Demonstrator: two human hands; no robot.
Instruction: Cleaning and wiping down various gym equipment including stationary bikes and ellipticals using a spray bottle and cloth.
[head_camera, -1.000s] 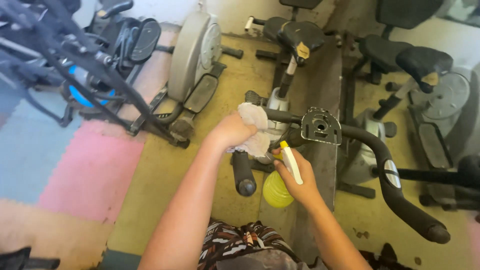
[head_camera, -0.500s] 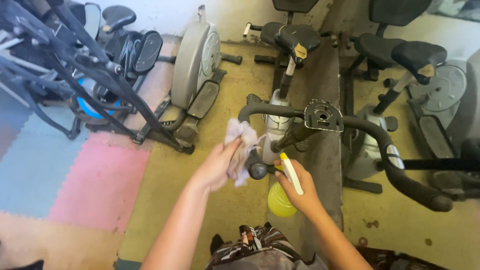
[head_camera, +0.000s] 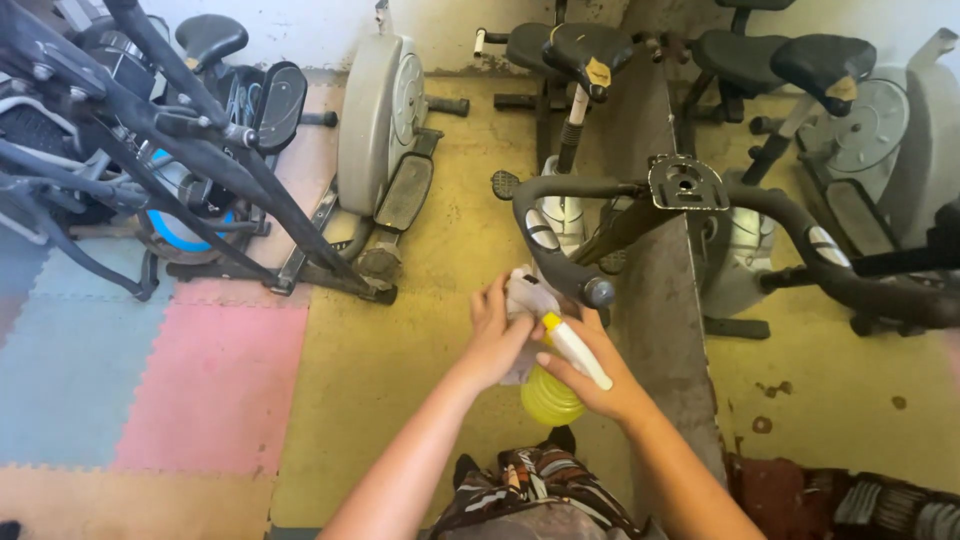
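Just below the exercise bike handlebar (head_camera: 640, 215): left hand (head_camera: 497, 340) clenched on a pale crumpled cloth (head_camera: 527, 300), right hand (head_camera: 597, 375) grasping a yellow spray bottle (head_camera: 550, 398) with white nozzle. Bottle body half hidden behind both hands, label impossible to make out. Right of the handlebar, neighbouring bikes cut off by the frame edge.

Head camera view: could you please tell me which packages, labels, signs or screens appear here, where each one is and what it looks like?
Spray bottle: held in the right hand at bottom centre; round yellow body, white-and-yellow trigger head.
Tag: on the rear of the black saddle at top centre; small yellow patch.
Tag: on the rear of the black saddle at top right; small tan-yellow patch.
Mount plate: atop the black handlebar; grey metal, no screen fitted.
No signs or screens show.
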